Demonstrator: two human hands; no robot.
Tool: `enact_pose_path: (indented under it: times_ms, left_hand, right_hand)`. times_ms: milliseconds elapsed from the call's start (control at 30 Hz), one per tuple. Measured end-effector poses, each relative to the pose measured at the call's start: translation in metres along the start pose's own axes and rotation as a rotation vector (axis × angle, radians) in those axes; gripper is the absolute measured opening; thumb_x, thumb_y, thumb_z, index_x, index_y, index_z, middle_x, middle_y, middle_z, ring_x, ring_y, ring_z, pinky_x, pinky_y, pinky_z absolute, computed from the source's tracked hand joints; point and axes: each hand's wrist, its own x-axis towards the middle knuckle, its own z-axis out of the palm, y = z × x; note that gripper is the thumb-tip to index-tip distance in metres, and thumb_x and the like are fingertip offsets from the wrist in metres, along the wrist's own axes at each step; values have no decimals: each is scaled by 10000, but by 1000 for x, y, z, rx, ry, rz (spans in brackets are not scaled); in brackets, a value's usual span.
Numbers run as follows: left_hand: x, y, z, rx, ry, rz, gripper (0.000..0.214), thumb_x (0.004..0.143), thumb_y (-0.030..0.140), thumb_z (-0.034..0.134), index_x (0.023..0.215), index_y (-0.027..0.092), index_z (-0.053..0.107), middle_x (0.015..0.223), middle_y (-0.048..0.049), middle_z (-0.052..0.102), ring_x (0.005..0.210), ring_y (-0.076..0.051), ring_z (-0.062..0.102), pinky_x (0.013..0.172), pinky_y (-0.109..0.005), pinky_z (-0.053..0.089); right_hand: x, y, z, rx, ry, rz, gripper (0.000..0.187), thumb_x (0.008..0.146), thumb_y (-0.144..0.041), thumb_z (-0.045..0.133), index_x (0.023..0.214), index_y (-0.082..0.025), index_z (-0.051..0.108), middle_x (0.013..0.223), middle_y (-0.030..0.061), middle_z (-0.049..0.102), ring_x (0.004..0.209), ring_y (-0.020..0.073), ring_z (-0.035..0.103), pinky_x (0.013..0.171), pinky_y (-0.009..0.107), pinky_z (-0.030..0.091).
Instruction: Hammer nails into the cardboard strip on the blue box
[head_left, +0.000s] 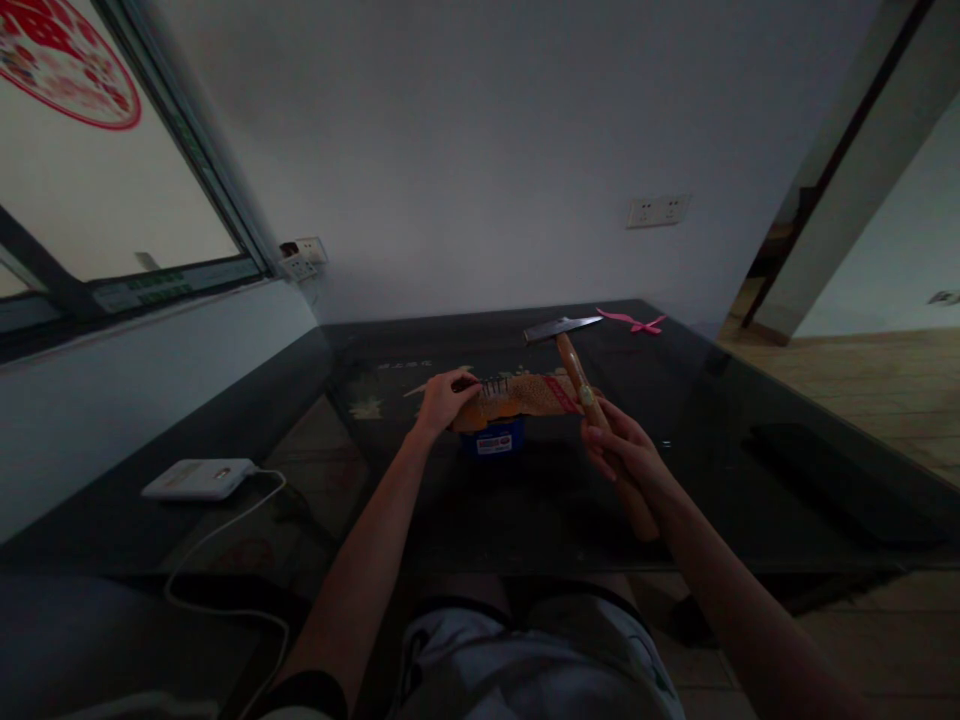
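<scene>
A tan, speckled strip (pixel 525 398) with a red patch near its right end lies across a small blue box (pixel 493 440). Several thin nails (pixel 495 386) stand in a row along its left half. At the strip's left end, my left hand (pixel 448 400) is closed on it, thumb and fingers beside the nails; what the fingertips pinch is partly hidden. My right hand (pixel 619 440) is wrapped round the wooden handle of a hammer (pixel 576 365), whose metal head points up and away over the strip. Its fingers are close to the strip's right end.
A dark glossy table (pixel 360 540) runs up to the wall. On its left lies a white power bank (pixel 201 479) with a white cable (pixel 217 525). A pink ribbon (pixel 641 325) lies at the back right, and a flat black object (pixel 832 480) at the right.
</scene>
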Motion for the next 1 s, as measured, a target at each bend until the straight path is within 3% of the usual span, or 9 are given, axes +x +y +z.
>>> enact_pose_path:
  times_ms: [533,1000]
  left_hand:
    - [-1,-4,1,-27,6,72,64,756,227,616,781,173,637,782,-22,675,751,-160,638,720,-280,497]
    - [-2,1,0,-34,-29,39,53,761,209,598,792,169,614,799,-18,664,769,-147,628,751,-282,503]
  right_hand:
    - [-1,0,0,-14,16,-5,431,768,-284,632,1154,-200,459,590,-77,453,321,33,371,268,162,211]
    - [-2,-1,1,-23,7,14,427,771,-288,630,1156,-207,465,592,-77,446,327,34,372,273,165,220]
